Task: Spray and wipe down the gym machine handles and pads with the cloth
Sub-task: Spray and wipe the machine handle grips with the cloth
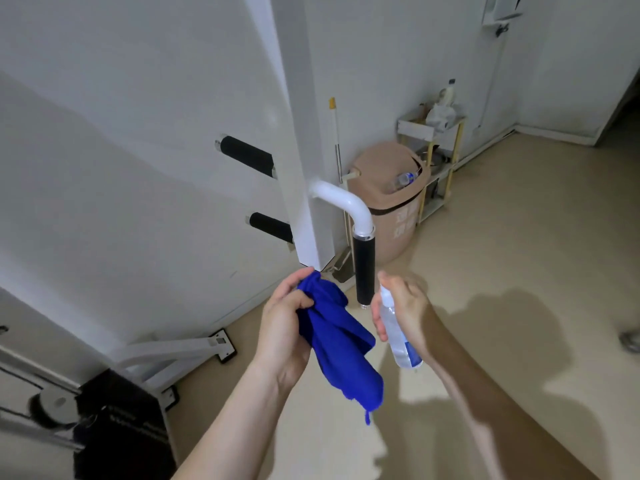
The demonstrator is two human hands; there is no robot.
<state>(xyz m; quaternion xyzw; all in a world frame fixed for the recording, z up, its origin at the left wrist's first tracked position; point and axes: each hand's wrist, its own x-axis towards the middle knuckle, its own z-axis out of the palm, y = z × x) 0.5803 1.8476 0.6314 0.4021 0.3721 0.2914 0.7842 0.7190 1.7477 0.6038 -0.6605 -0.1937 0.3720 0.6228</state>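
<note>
Cloth [341,344], blue and bunched, gripped by left hand [284,327] with fingers curled round the upper folds, loose end dangling below the wrist, just left of the nearest black handle [363,268]. Looks soft, light, floppy, no stiffness anywhere; likely to slide over the padding without snagging; best taken as a wad in the palm, then wrapped round the grip. Spray bottle [398,337] held by right hand [405,313], fingers closed round the neck, white nozzle up close beside the handle's lower end. Clear plastic, probably light and a little slick once wet; neck the place to hold. Handle hanging upright from a white bent tube [341,199] off the white post [308,168], rigid, fixed, sleeved in black. Two more black grips [246,154] out on the post's far side, inner ends covered by it. Trigger finger hidden behind the bottle; nozzle direction and liquid level hard to tell. Dark block [114,427] at lower left, maybe a pad, cut by the frame edge, dim, blurred. Brown bin [391,216] behind, printing unreadable.
</note>
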